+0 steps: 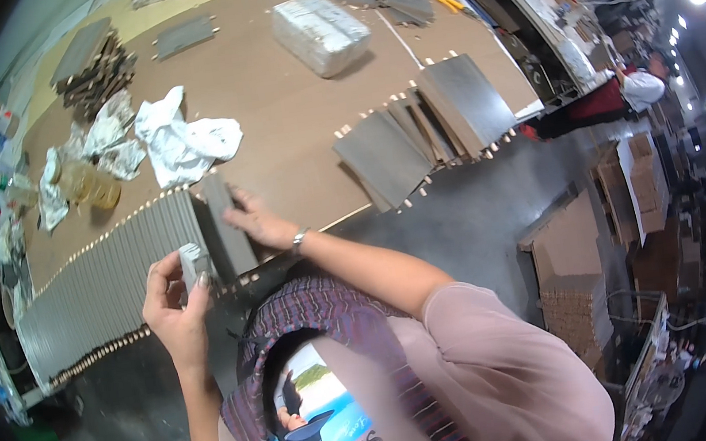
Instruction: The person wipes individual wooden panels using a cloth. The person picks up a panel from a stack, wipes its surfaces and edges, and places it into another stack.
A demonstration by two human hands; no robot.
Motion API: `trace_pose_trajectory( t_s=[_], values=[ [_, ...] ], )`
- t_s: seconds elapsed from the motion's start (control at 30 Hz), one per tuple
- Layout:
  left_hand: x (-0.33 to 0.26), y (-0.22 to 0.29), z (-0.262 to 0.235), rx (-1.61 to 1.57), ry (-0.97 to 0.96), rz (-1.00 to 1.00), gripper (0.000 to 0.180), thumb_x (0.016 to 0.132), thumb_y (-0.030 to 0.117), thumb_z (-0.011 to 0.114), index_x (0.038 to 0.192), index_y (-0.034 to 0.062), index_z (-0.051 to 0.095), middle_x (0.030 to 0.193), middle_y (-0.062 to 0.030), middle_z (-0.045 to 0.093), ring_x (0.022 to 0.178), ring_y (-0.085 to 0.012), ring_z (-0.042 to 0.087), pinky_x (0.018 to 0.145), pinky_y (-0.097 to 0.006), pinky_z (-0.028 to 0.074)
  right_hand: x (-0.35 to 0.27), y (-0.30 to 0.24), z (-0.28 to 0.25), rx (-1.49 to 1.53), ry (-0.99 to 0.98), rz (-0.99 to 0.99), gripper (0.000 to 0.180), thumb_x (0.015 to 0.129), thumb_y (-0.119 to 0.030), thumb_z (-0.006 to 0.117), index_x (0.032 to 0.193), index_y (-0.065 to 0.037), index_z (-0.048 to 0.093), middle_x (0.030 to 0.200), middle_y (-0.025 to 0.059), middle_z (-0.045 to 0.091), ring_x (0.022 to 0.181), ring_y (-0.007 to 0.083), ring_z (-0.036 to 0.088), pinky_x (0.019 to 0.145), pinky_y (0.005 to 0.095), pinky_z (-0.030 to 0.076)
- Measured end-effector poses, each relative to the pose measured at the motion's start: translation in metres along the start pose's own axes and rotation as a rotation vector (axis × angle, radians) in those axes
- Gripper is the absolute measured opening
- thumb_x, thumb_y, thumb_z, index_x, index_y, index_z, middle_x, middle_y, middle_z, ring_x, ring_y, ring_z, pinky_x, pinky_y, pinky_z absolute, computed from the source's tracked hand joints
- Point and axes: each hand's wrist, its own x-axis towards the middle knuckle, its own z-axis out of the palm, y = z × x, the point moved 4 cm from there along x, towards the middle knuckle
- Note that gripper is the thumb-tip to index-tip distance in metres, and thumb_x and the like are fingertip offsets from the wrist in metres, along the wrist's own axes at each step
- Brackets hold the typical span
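Note:
My left hand (pixel 172 305) is closed, pinching a small grey-white piece (pixel 192 261) that may be a folded cloth or pad. It is held just in front of a long row of grey panels (pixel 122 260) standing on edge at the left, with short pale wooden dowels along their ends. My right hand (pixel 260 222) has its fingers against the side of a separate grey panel (pixel 229 223), which stands at the right end of the row and leans slightly away from it. My right fingertips are partly hidden at the panel's edge, and my thumb is hard to make out.
More doweled panels (pixel 465 106) lean together at the right table edge. A white-wrapped block (pixel 321 34), crumpled white cloths (pixel 181 136), a yellowish bottle (pixel 90 185) and a pile of grey strips (pixel 94 65) lie on the brown tabletop (pixel 268 116). Cardboard stacks (pixel 574 307) stand on the floor.

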Motion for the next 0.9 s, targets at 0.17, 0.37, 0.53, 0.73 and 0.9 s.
trace_pose_trajectory(
  t_s=[0.17, 0.37, 0.53, 0.73, 0.9],
  values=[
    [-0.004, -0.008, 0.001, -0.095, -0.013, -0.011, 0.034, 0.080, 0.000, 0.066, 0.113, -0.0026, 0.060, 0.096, -0.0025, 0.060, 0.081, -0.0078, 0.055, 0.070, -0.020, 0.046, -0.017, 0.027, -0.045, -0.191, 0.141, 0.027, 0.057, 0.099, -0.039, 0.046, 0.121, 0.013, 0.052, 0.113, 0.0210, 0.061, 0.105, 0.0223, 0.057, 0.092, 0.0316, 0.045],
    [-0.002, -0.002, 0.005, -0.215, -0.067, -0.052, 0.036, 0.079, 0.005, 0.067, 0.114, -0.0040, 0.060, 0.098, -0.0038, 0.061, 0.085, -0.0096, 0.057, 0.079, -0.024, 0.046, -0.044, -0.035, -0.100, -0.239, 0.619, 0.003, 0.044, 0.097, -0.032, 0.053, 0.106, 0.011, 0.058, 0.089, 0.0089, 0.064, 0.082, 0.0143, 0.056, 0.077, 0.0305, 0.047],
    [0.015, 0.002, 0.033, -0.408, -0.210, -0.046, 0.039, 0.078, 0.010, 0.069, 0.113, -0.0049, 0.060, 0.103, -0.0067, 0.064, 0.093, -0.0123, 0.059, 0.088, -0.026, 0.045, -0.048, -0.100, -0.108, 0.454, 0.384, 0.031, 0.026, 0.095, -0.024, 0.054, 0.105, 0.000, 0.060, 0.102, 0.0052, 0.063, 0.094, 0.0149, 0.059, 0.083, 0.0318, 0.051],
    [0.032, -0.001, 0.052, -0.472, -0.261, -0.072, 0.035, 0.080, 0.010, 0.067, 0.112, -0.0045, 0.061, 0.103, -0.0080, 0.065, 0.094, -0.0119, 0.060, 0.087, -0.025, 0.046, -0.054, -0.096, -0.056, 1.413, -0.117, 0.282, 0.061, 0.091, -0.049, 0.045, 0.135, -0.006, 0.049, 0.130, 0.0133, 0.057, 0.115, 0.0309, 0.057, 0.100, 0.0467, 0.045],
    [0.033, 0.016, 0.055, -0.164, -0.187, -0.096, 0.034, 0.079, 0.007, 0.069, 0.111, -0.0044, 0.062, 0.098, -0.0076, 0.065, 0.086, -0.0125, 0.060, 0.079, -0.026, 0.049, -0.040, -0.112, -0.050, 1.395, -0.124, 0.216, 0.072, 0.092, -0.057, 0.048, 0.141, -0.005, 0.040, 0.135, 0.0177, 0.052, 0.121, 0.0321, 0.054, 0.103, 0.0495, 0.043]
  ],
)
